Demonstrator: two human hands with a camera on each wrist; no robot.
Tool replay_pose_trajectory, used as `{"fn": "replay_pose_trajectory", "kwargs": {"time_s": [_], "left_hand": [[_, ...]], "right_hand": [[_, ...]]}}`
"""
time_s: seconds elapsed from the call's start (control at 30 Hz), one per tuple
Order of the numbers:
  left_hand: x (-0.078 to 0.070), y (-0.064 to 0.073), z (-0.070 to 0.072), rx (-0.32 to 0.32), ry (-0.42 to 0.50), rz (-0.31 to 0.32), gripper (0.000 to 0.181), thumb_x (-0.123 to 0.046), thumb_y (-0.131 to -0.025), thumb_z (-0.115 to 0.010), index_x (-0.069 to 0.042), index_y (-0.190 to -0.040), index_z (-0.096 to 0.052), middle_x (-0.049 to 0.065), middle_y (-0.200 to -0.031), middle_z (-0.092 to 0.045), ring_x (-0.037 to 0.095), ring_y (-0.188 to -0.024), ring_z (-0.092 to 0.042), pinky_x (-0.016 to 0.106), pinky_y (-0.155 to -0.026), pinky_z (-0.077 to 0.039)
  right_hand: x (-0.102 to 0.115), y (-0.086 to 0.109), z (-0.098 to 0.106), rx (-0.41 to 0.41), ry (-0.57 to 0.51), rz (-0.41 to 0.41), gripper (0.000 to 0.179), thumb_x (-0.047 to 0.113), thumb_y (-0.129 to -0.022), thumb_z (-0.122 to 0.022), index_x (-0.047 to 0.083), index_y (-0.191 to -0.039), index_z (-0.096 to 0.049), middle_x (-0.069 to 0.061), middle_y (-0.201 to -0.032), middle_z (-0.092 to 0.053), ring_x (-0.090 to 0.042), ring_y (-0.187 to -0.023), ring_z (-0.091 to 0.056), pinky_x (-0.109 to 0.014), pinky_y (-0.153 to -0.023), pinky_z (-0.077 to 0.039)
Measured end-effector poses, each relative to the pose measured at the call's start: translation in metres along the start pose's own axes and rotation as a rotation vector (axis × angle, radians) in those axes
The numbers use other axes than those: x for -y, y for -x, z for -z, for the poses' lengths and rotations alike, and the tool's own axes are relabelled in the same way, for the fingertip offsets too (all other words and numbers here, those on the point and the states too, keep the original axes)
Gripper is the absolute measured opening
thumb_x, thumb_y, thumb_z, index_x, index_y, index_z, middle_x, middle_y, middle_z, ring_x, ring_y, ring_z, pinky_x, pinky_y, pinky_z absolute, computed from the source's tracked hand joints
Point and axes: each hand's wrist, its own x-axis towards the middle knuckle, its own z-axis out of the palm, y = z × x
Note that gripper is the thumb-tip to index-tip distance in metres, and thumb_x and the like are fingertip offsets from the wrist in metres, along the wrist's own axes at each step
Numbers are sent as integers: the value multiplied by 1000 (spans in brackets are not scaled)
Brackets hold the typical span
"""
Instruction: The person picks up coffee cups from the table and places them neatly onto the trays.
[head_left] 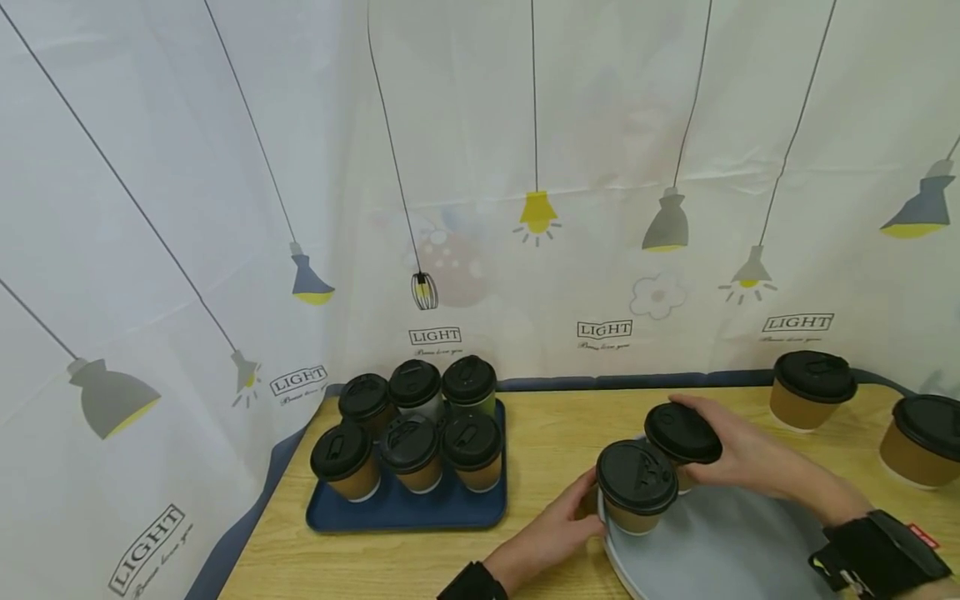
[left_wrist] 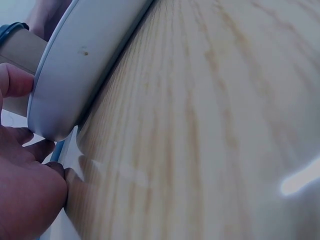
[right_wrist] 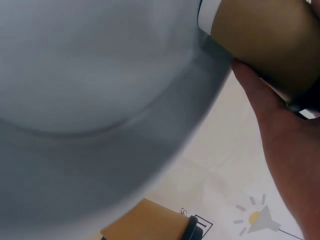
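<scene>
A tan paper cup with a black lid point(head_left: 636, 483) stands at the left edge of a round grey tray point(head_left: 720, 542). My left hand point(head_left: 551, 533) is beside it at the tray's rim; in the left wrist view its thumb point(left_wrist: 17, 80) touches the rim, and its other fingers curl against the outer wall lower down. Just behind, my right hand point(head_left: 742, 450) grips a second lidded cup point(head_left: 682, 433) round its side, its lid a little tilted. In the right wrist view this cup's base point(right_wrist: 209, 15) is by the tray's inner wall; whether it rests there I cannot tell.
A blue rectangular tray point(head_left: 405, 518) on the left holds several black-lidded cups in two rows. Two more lidded cups point(head_left: 810, 392) point(head_left: 922, 442) stand on the wooden table point(head_left: 555, 425) at the right. A lamp-print curtain point(head_left: 480, 208) hangs behind the table.
</scene>
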Motion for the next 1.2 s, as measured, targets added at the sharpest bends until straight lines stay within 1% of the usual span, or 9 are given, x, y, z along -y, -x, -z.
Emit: {"fn": "replay_pose_trajectory", "kwargs": {"time_s": [0.3, 0.53, 0.63, 0.73, 0.83, 0.9, 1.0, 1.1, 1.2], "left_hand": [[0, 0, -1, 0, 1, -7, 81, -19, -93, -62, -25, -165, -25, -7, -167, -27, 16, -154, -19, 48, -123, -21], [1, 0, -2, 2, 6, -13, 79, -19, -95, -62, -24, -165, -25, -7, -167, -27, 16, -154, -19, 48, -123, -21], [0, 0, -3, 6, 16, -10, 78, -19, -96, -62, -24, -165, -25, -7, -167, -27, 16, -154, -19, 48, -123, -21], [0, 0, -3, 5, 19, -2, 79, -18, -95, -61, -25, -165, -26, -7, -166, -27, 16, -154, -20, 48, -123, -22], [0, 1, -3, 0, 19, 8, 78, -18, -95, -61, -26, -164, -27, -8, -166, -28, 15, -154, -20, 47, -122, -22], [-1, 1, -3, -3, 19, 11, 77, -19, -95, -61, -27, -164, -27, -8, -166, -28, 15, -154, -21, 47, -122, -23], [-2, 1, -2, -5, 17, 8, 77, -21, -96, -62, -27, -164, -27, -7, -166, -29, 16, -154, -22, 47, -123, -23], [-2, 1, 0, 7, 2, 8, 77, -24, -96, -62, -26, -165, -26, -5, -167, -28, 17, -154, -21, 46, -123, -23], [-1, 0, 2, 21, -13, -2, 78, -28, -97, -62, -25, -165, -26, -4, -168, -27, 18, -155, -20, 45, -123, -24]], "right_hand": [[-1, -1, -1, 1, 43, -11, 97, 33, -76, -92, -4, -150, -42, -26, -136, -55, -39, -117, -58, -53, -90, -51], [-2, -1, -2, 4, 75, -17, 100, 35, -76, -92, -1, -154, -40, -24, -138, -55, -37, -117, -58, -51, -88, -52], [-2, 0, -2, 6, 70, -24, 104, 37, -76, -92, -1, -156, -37, -26, -140, -53, -40, -119, -58, -54, -90, -51], [0, 1, -1, 15, 48, -35, 112, 39, -76, -92, -1, -160, -31, -30, -144, -48, -47, -125, -55, -62, -94, -49], [1, 6, 3, 29, 1, -48, 117, 39, -77, -92, 1, -163, -22, -34, -152, -38, -54, -131, -47, -70, -97, -45], [1, 12, 6, 32, -32, -46, 117, 36, -80, -91, 1, -164, -18, -35, -156, -32, -57, -131, -45, -71, -96, -45], [0, 22, 12, 22, -70, -33, 108, 27, -85, -88, 0, -164, -19, -35, -158, -29, -59, -131, -44, -69, -96, -47], [-4, 34, 16, -45, -37, -37, 86, 18, -90, -83, -5, -157, -34, -33, -151, -41, -55, -125, -51, -60, -94, -52], [-7, 47, 18, -144, 53, -96, 58, 10, -93, -77, -9, -142, -53, -31, -134, -57, -49, -113, -61, -54, -87, -57]]}}
